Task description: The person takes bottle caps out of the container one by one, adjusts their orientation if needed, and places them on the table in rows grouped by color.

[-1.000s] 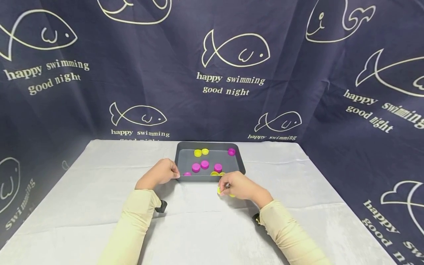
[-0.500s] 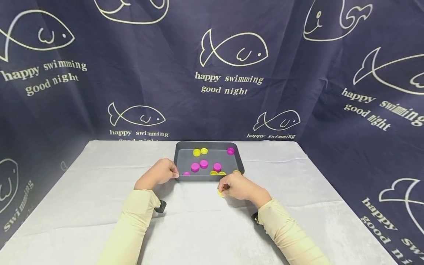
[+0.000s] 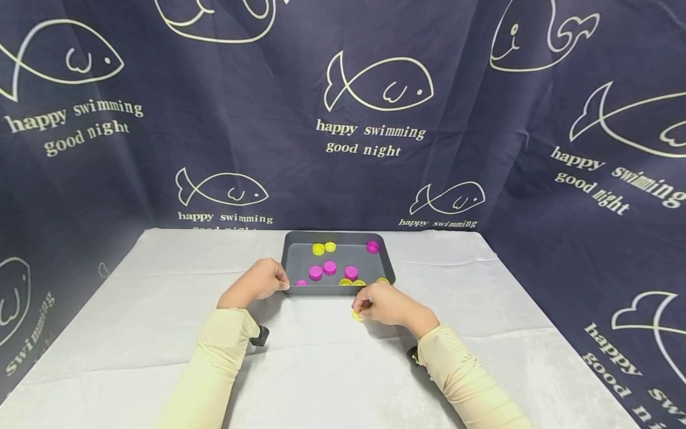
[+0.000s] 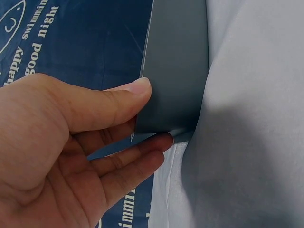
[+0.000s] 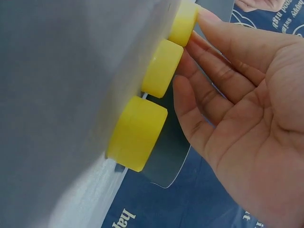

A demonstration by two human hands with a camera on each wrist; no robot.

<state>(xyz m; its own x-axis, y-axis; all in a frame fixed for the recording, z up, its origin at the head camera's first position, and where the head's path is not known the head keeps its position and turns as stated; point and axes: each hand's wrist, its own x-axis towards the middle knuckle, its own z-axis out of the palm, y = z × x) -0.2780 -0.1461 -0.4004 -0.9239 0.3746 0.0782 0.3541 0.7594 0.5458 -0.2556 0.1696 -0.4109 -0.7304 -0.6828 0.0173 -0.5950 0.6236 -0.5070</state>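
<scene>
My left hand (image 3: 262, 278) holds the front left corner of a dark grey tray (image 3: 321, 291). In the left wrist view its thumb presses the outer wall of the tray (image 4: 175, 57) while the fingertips sit at the corner edge. Just in front of the tray, my right hand (image 3: 388, 302) pinches a yellow bottle cap (image 3: 356, 315) between thumb and fingers, low at the white cloth. Three yellow caps stand in a row in the right wrist view: the pinched cap (image 5: 184, 23), a middle cap (image 5: 162, 69) by the fingertips, and a nearer cap (image 5: 137, 134). My hand hides those last two from the head view.
Inside the tray lie several magenta caps (image 3: 329, 268) and several yellow caps (image 3: 318, 249), some partly behind the front wall. A white cloth (image 3: 311, 369) covers the table. Dark blue printed curtains (image 3: 300, 149) stand behind and at both sides.
My right hand has shifted slightly toward me along with the pinched cap. A yellow cap in the tray's front right corner has come into view; one beneath my hand is now hidden.
</scene>
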